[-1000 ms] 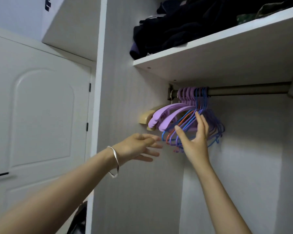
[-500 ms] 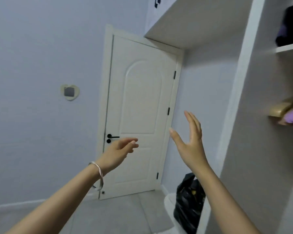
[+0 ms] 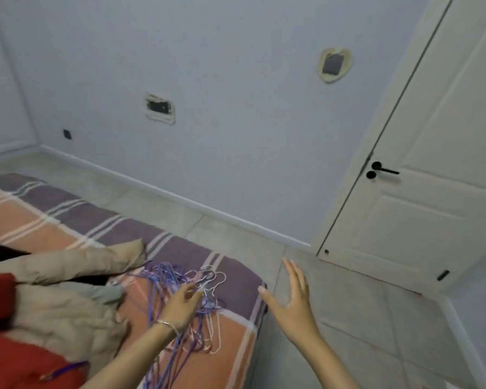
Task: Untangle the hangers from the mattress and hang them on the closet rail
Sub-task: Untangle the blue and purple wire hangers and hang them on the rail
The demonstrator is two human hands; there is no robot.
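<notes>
Head camera swings down and left, and what a change. A second ago both hands were up at the closet rail, settling a bunch of purple and blue hangers on it. Half a second ago they sailed empty past the door, and now they're over the mattress (image 3: 236, 276). I read that as one batch delivered and the trip back for the next one under way. The rail itself is out of shot.

And there's plenty left! The tangled hangers (image 3: 166, 279) lie in a heap near the mattress's right-hand end, thin purple, blue and white wires crossed over one another and trailing toward the near edge of the picture. A beige quilt (image 3: 68, 265) lies just left of them, with a red cloth (image 3: 0, 293) nearer on the left.

The left hand (image 3: 184, 304), with a bracelet (image 3: 167, 324) at the wrist, is right on top of the heap, its fingertips in among the hooks at the far side. The fingers look bent, but the blur is heavy and I can't tell whether they've closed on a wire. The right hand (image 3: 291, 303) is spread wide, fingers straight, holding nothing. It hovers just right of the heap, over the mattress's edge and the floor tiles (image 3: 362, 304), apart from the hangers.
</notes>
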